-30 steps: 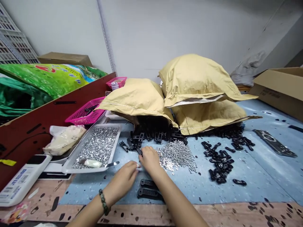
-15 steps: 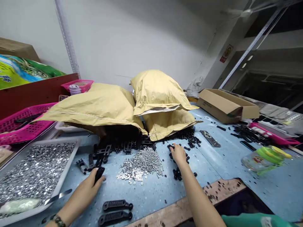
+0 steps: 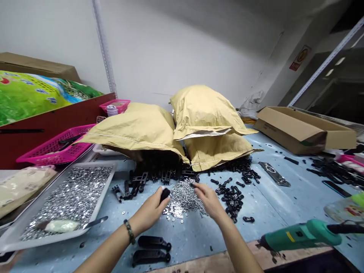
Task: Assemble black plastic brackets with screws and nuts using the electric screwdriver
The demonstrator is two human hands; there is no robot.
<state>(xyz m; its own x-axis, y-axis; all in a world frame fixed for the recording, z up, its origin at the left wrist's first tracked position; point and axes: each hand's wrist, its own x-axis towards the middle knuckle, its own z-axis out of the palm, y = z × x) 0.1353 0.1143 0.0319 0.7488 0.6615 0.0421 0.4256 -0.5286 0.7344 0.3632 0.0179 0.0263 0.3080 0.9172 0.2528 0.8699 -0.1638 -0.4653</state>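
My left hand [image 3: 149, 210], wearing a beaded bracelet, is closed around a black plastic part [image 3: 164, 195] just left of the screw pile. Over that pile of silver screws [image 3: 184, 195], my right hand [image 3: 209, 200] pinches a small black link piece [image 3: 192, 185], mostly covered by the fingers. Small washers [image 3: 174, 211] lie at the pile's near edge. Two black plastic arms [image 3: 153, 242] rest side by side on the blue table in front of my left forearm. More small black links [image 3: 231, 199] are heaped right of my right hand.
A white tray of washers [image 3: 106, 191] with a scoop stands at left, beside a pink basket [image 3: 36, 157]. Large yellow sacks [image 3: 148, 125] fill the back. At right are a cardboard box [image 3: 290, 134], a clear packaged item [image 3: 274, 174] and a green power tool [image 3: 301, 236].
My right hand has moved left from the black links to the screw pile. My left hand has lifted inward, still holding the black part. The view has swung left, and the power tool shows more fully.
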